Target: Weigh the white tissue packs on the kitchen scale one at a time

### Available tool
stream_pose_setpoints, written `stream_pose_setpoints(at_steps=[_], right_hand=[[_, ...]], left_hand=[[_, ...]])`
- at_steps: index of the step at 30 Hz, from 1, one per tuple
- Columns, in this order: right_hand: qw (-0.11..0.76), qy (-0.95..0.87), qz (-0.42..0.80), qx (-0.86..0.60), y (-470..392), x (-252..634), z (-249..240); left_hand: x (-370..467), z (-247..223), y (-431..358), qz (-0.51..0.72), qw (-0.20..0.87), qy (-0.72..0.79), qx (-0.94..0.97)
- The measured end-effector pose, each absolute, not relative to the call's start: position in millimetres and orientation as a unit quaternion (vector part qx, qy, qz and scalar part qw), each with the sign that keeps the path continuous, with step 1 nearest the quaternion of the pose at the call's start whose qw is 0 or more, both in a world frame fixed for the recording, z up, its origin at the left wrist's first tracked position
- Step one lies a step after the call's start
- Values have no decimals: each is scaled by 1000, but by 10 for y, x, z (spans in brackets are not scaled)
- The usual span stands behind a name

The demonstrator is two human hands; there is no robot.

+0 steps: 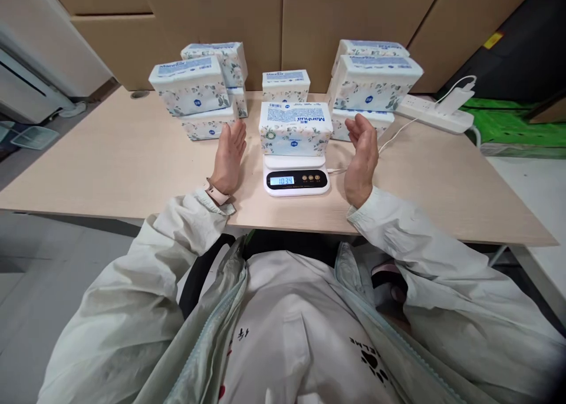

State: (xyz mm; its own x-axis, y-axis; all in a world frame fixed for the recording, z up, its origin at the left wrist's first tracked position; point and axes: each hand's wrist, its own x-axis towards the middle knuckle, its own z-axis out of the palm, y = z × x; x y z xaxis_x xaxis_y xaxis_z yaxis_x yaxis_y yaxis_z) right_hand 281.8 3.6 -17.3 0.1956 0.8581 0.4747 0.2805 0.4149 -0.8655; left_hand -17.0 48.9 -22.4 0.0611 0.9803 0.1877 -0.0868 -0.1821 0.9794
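A floral pack of tissues (pixel 294 134) rests on a white digital scale (pixel 297 189), whose lit display appears to read 1034. To the left of the scale, my left hand (pixel 230 156) stands on edge, fingers stretched out, apart from the pack. My right hand (pixel 362 159) is held on the other side, fingers extended and slightly curved, holding nothing. Stacked tissue packs stand behind my left hand (pixel 190 88), and another stack of tissue packs (pixel 375 85) is behind my right. A single tissue pack (pixel 286 86) sits behind the scale.
Cardboard boxes (pixel 216 26) line the table's back edge. On the right, a white power strip (pixel 433 115) has a plugged-in adapter, and a white cable (pixel 395 135) runs to the scale. The wooden table's (pixel 110 162) front edge is close to my body.
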Motion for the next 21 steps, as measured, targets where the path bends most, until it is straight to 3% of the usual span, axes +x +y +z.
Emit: stream_pose_setpoints(at_steps=[11,21], right_hand=[[672,-517,270,-456,92,2793,-235],[657,-503,330,-455,-137,2827,-137]], left_hand=[[-29,-82,252,547,504,407,530],[33,71,58,544,498,366,568]])
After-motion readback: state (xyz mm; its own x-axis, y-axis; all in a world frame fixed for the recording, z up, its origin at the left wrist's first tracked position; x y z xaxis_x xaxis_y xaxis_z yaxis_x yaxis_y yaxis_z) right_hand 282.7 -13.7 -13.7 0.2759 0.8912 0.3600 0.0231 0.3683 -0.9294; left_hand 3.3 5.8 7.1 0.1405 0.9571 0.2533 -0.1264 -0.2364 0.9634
